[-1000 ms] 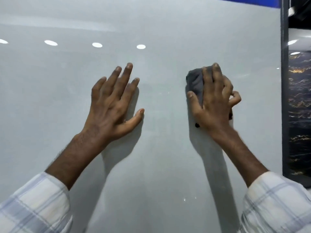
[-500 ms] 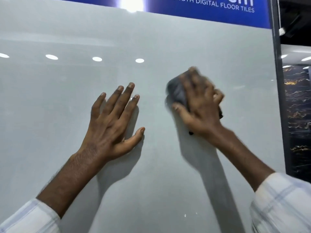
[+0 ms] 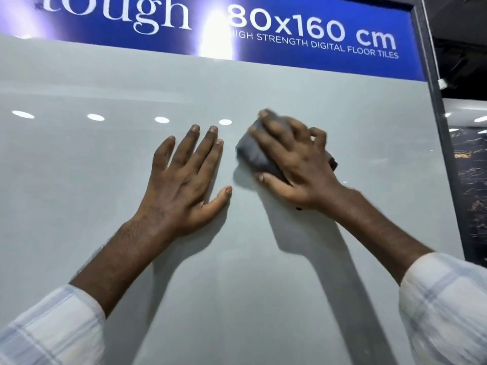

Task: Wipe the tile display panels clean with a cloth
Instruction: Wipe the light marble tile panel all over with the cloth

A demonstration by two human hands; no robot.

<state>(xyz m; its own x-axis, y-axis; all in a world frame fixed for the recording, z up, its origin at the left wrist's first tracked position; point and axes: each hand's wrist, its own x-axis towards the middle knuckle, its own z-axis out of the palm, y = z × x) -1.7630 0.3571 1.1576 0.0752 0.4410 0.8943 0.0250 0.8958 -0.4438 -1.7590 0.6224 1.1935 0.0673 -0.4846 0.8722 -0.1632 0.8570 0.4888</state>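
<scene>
A large glossy pale grey tile panel (image 3: pixel 79 193) fills the view, upright in front of me. My left hand (image 3: pixel 184 177) lies flat on it with fingers spread and holds nothing. Just to its right, my right hand (image 3: pixel 295 164) presses a bunched dark grey cloth (image 3: pixel 253 154) against the panel. The cloth shows under the fingers and thumb, and a dark corner pokes out at the hand's right side. The right hand is slightly blurred from motion.
A blue sign (image 3: pixel 290 30) reading "80x160 cm" runs along the panel's top edge. A dark frame post (image 3: pixel 434 114) bounds the panel on the right. Beyond it stands a black tile with gold veins (image 3: pixel 471 196). Ceiling lights reflect in the panel.
My right hand has slid the cloth leftward across the panel, close to my left hand. The view has tilted upward, bringing the blue sign into sight. My left hand stays planted.
</scene>
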